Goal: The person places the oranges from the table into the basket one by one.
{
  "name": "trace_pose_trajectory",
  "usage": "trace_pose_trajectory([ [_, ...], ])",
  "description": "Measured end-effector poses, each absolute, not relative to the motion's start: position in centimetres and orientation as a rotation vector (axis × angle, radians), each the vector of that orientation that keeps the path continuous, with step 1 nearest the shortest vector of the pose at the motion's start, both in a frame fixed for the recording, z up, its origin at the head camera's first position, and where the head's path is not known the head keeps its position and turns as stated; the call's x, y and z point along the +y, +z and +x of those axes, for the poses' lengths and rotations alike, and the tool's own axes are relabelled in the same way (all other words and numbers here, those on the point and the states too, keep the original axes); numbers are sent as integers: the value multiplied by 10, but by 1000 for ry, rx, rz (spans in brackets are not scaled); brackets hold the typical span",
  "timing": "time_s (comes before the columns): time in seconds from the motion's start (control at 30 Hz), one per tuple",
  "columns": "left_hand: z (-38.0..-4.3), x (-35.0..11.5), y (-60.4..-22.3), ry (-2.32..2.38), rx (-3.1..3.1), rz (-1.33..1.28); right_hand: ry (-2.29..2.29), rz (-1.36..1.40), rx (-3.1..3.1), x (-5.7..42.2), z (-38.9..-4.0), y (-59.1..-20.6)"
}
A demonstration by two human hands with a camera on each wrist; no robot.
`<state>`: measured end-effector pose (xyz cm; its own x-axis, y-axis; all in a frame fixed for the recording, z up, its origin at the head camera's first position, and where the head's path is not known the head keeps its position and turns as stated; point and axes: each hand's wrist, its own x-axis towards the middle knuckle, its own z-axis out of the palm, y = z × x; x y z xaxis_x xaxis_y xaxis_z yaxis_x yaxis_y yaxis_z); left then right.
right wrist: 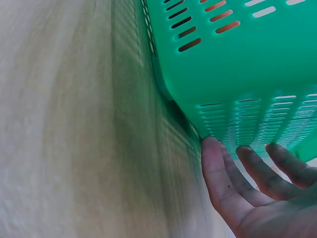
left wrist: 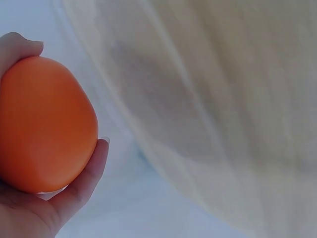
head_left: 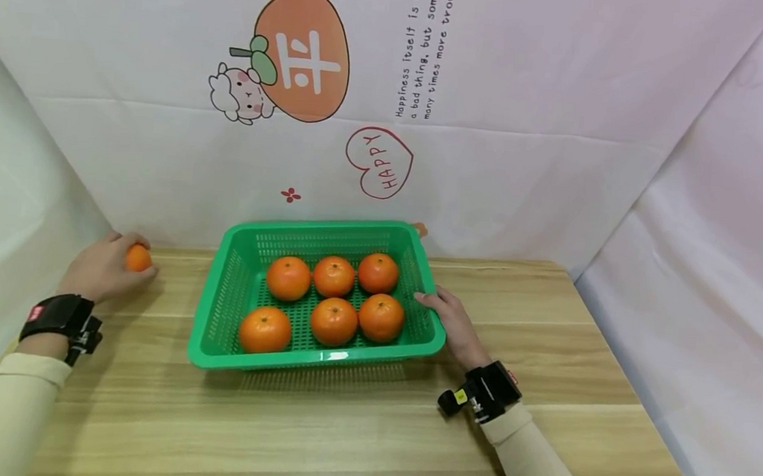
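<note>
At the left end of the table, my left hand (head_left: pixel 102 267) grips an orange (head_left: pixel 138 257). In the left wrist view thumb and fingers wrap around this orange (left wrist: pixel 47 124) from opposite sides. A green plastic basket (head_left: pixel 210 359) with slotted walls stands mid-table, holding several oranges; one orange (head_left: pixel 265 330) lies in its front left corner. My right hand (head_left: pixel 454 324) holds the basket by its right side, thumb over the rim. The right wrist view shows fingertips (right wrist: pixel 210 144) against the slotted outer wall of the basket (right wrist: pixel 223 74).
The wooden table (head_left: pixel 339 436) extends in front of the basket and to both sides. A white printed cloth (head_left: pixel 526 190) hangs close behind the table's back edge. White cloth (head_left: pixel 723 257) also hangs at the right, and more at the left.
</note>
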<state>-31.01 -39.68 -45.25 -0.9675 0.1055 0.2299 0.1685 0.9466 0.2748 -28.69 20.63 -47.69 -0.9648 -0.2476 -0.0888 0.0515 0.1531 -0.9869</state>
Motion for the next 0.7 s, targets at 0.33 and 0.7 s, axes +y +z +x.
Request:
trace_pose_trajectory([
  [0.33, -303, -350, -418, -391, -2793, -376, -1902, -194, 2191, 207, -288, -478],
  [0.7, -292, -296, -380, -340, -2688, -587, -1902, -181, 2179, 207, -286, -476],
])
